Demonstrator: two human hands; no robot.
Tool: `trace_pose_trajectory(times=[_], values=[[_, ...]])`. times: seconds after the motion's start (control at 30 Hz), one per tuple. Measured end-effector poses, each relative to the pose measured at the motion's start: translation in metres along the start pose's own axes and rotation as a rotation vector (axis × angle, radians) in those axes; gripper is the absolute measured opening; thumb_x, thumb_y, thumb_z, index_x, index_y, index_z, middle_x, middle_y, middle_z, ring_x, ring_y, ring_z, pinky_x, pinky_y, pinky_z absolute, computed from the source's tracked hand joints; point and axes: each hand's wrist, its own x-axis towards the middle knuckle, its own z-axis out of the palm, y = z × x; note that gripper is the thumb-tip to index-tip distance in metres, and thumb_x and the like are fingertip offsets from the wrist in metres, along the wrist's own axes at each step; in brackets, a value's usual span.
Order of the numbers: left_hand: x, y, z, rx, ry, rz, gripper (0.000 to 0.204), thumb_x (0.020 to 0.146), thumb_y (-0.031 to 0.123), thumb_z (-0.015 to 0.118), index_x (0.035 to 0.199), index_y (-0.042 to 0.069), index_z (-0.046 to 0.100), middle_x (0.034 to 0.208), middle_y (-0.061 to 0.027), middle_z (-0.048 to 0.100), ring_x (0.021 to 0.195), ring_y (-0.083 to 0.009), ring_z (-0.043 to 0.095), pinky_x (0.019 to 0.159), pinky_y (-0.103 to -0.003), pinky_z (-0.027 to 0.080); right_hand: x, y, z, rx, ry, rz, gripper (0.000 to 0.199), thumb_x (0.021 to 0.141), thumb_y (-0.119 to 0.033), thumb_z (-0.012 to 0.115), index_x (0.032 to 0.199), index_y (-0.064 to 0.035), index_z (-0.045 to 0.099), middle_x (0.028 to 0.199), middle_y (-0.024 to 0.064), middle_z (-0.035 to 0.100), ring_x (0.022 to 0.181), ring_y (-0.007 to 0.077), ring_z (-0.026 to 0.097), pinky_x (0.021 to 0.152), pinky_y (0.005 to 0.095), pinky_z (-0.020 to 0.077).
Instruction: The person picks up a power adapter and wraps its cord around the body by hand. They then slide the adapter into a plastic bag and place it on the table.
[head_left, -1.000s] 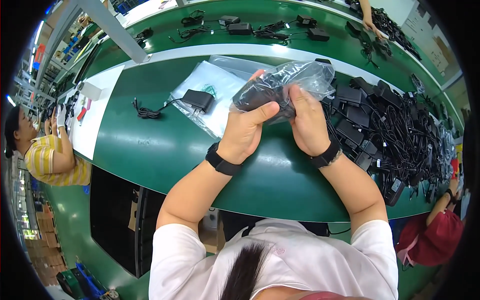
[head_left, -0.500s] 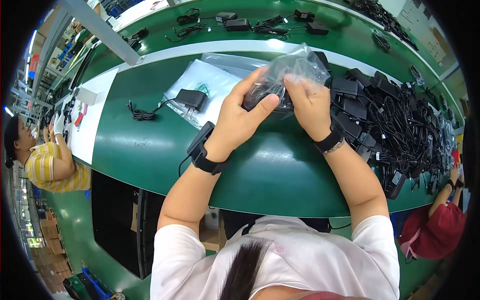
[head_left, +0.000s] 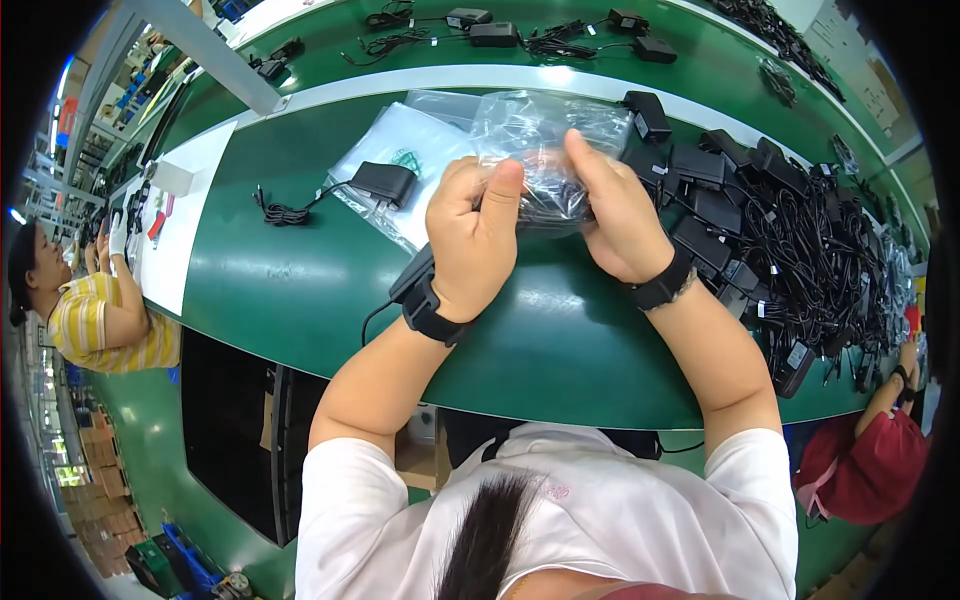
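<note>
We see the left hand (head_left: 478,232) and right hand (head_left: 615,215) both pinching a crinkled clear plastic bag (head_left: 545,150) — black adapter inside — above the green table (head_left: 300,280).

Clear crinkled plastic bag (head_left: 535,150) held up between left hand (head_left: 472,235) and right hand (head_left: 615,215), dark item inside, probably an adapter. Stack of flat clear bags (head_left: 400,150) on green tabletop (head_left: 300,280) behind it, small green mark printed on top one. White labels on black adapters (head_left: 790,355) at right.
</note>
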Motion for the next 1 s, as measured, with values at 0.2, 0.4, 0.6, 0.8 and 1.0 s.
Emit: trace_pose_trajectory(times=[0.2, 0.4, 0.6, 0.8, 1.0], values=[[0.004, 0.011, -0.012, 0.088, -0.038, 0.034, 0.025, 0.091, 0.019, 0.052, 0.076, 0.000, 0.057, 0.075, -0.0037, 0.060, 0.071, -0.0077, 0.052, 0.066, -0.020, 0.040, -0.004, -0.001, -0.001, 0.041, -0.071, 0.192, 0.037, 0.093, -0.030, 0.046, 0.104, 0.0026, 0.057, 0.100, 0.0071, 0.061, 0.084, 0.0139, 0.058, 0.077, 0.0279, 0.0449], [0.016, 0.004, -0.009, -0.408, -0.104, -0.310, 0.022, 0.089, 0.020, 0.055, 0.079, 0.001, 0.061, 0.078, 0.0010, 0.058, 0.073, -0.0028, 0.048, 0.059, -0.019, 0.038, -0.004, 0.007, -0.005, -0.278, -0.008, -0.241, 0.029, 0.091, -0.023, 0.049, 0.093, 0.0036, 0.062, 0.088, 0.0049, 0.063, 0.079, 0.0107, 0.056, 0.073, 0.0242, 0.0435], [0.023, 0.021, -0.003, -0.607, -0.089, -0.634, 0.025, 0.090, 0.021, 0.053, 0.103, 0.001, 0.058, 0.089, -0.0017, 0.060, 0.085, -0.0072, 0.054, 0.067, -0.021, 0.045, -0.008, -0.003, -0.008, -0.856, -0.058, -0.863, 0.018, 0.086, -0.011, 0.055, 0.096, 0.0026, 0.060, 0.089, 0.0103, 0.063, 0.079, 0.0150, 0.057, 0.070, 0.0247, 0.0450], [0.023, 0.011, -0.015, -0.391, -0.273, -0.586, 0.028, 0.090, 0.025, 0.054, 0.102, 0.000, 0.059, 0.087, -0.0032, 0.061, 0.075, -0.0080, 0.056, 0.066, -0.021, 0.046, -0.003, 0.000, -0.005, -1.044, -0.115, -1.093, 0.021, 0.087, -0.013, 0.055, 0.098, 0.0036, 0.060, 0.100, 0.0119, 0.062, 0.086, 0.0163, 0.057, 0.071, 0.0253, 0.0450], [0.022, -0.001, -0.012, -0.512, -0.032, -0.650, 0.025, 0.089, 0.023, 0.055, 0.089, 0.000, 0.064, 0.075, -0.0003, 0.059, 0.066, -0.0053, 0.052, 0.059, -0.020, 0.042, -0.007, -0.003, -0.006, -0.711, -0.115, -0.548, 0.032, 0.090, -0.019, 0.051, 0.111, 0.0038, 0.057, 0.116, 0.0087, 0.055, 0.095, 0.0119, 0.052, 0.074, 0.0228, 0.0424]])
